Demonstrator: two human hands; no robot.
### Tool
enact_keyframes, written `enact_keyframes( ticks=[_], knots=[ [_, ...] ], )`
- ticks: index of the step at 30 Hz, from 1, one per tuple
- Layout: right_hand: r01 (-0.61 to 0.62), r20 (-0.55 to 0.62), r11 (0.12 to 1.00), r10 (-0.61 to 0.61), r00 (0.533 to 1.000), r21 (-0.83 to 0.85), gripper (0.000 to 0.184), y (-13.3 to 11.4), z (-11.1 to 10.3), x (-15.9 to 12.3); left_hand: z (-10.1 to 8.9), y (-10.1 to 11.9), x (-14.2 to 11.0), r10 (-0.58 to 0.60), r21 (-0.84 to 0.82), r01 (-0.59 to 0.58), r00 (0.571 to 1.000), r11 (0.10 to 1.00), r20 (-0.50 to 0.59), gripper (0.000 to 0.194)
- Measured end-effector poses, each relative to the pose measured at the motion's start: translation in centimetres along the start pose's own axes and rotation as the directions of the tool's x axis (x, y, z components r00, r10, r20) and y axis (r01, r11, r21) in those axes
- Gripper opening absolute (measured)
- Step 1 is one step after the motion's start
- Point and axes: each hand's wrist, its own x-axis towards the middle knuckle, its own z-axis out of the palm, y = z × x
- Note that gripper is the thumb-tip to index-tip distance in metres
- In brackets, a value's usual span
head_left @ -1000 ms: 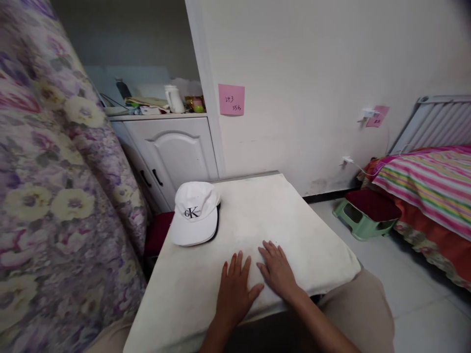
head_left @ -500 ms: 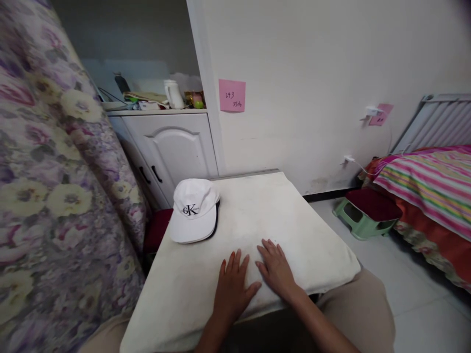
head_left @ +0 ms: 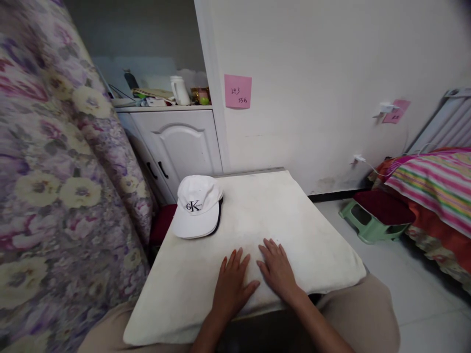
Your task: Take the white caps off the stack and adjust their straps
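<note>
My left hand (head_left: 230,285) and my right hand (head_left: 276,268) lie flat, palms down and fingers spread, side by side on the near part of a small table covered by a white cloth (head_left: 312,245). Neither hand holds anything. A white baseball cap (head_left: 196,207) with a black logo on its front and a dark underside rests on the table's far left corner, well beyond my left hand, brim toward me.
A flowered purple fabric (head_left: 55,186) rises close on the left. Behind the table stand a white cabinet (head_left: 180,142) with clutter on top and a wall with a pink note (head_left: 237,91). A green stool (head_left: 375,218) and a striped bed (head_left: 437,186) are at right.
Both hands stay flat in the same place on the cloth. Only the view has shifted slightly, so the room appears a little further right.
</note>
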Motion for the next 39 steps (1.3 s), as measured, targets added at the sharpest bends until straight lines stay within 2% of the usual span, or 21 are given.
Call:
enact_keyframes(
  ticks=[5, 8, 11, 14, 18, 21, 26, 33, 37, 39],
  knots=[
    [0.028, -0.032, 1.000, -0.028, 0.999, -0.001, 0.043, 0.2, 0.3, -0.2, -0.2, -0.3, -0.2, -0.008, -0.092, 0.007, 1.000, 0.996, -0.007, 0.058],
    [0.031, -0.037, 1.000, -0.031, 0.999, -0.003, 0.042, 0.2, 0.4, -0.3, -0.7, -0.4, -0.1, -0.078, -0.239, 0.069, 0.997, 0.968, -0.028, 0.048],
    [0.026, -0.033, 1.000, -0.026, 0.999, -0.004, 0.042, 0.2, 0.4, -0.4, -1.9, 0.0, 0.3, -0.211, -0.471, 0.170, 0.977, 0.866, -0.036, 0.036],
    [0.026, -0.031, 1.000, -0.026, 0.999, -0.004, 0.042, 0.2, 0.5, -0.4, -3.5, 0.7, 1.4, -0.257, -0.656, 0.190, 0.966, 0.730, -0.007, 0.029],
    [0.027, -0.026, 1.000, -0.027, 0.999, -0.007, 0.042, 0.2, 0.5, -0.4, -4.7, 0.9, 3.9, -0.270, -0.770, 0.168, 0.963, 0.615, -0.005, 0.026],
    [0.023, -0.023, 1.000, -0.023, 0.999, -0.006, 0.042, 0.1, 0.5, -0.4, -4.2, -0.1, 5.4, -0.312, -0.807, 0.185, 0.950, 0.562, 0.000, 0.027],
    [0.029, -0.038, 1.000, -0.030, 0.999, -0.010, 0.041, 0.2, 0.6, -0.4, -2.2, -1.7, 5.8, -0.392, -0.786, 0.248, 0.920, 0.567, 0.007, 0.028],
    [0.073, -0.144, 0.996, -0.066, 0.987, 0.047, 0.039, 0.9, 1.6, -0.9, -1.6, -1.7, 5.4, -0.327, -0.733, 0.252, 0.944, 0.632, 0.043, 0.020],
    [0.079, -0.238, 0.960, -0.013, 0.971, 0.268, 0.035, 0.3, 1.0, 0.6, -1.5, -1.9, 5.6, -0.322, -0.723, 0.260, 0.945, 0.640, 0.055, 0.022],
    [0.060, -0.219, 0.901, 0.039, 0.975, 0.430, 0.031, -0.6, 0.5, 2.2, -1.4, -1.9, 5.6, -0.324, -0.721, 0.264, 0.944, 0.641, 0.057, 0.022]
  ],
)
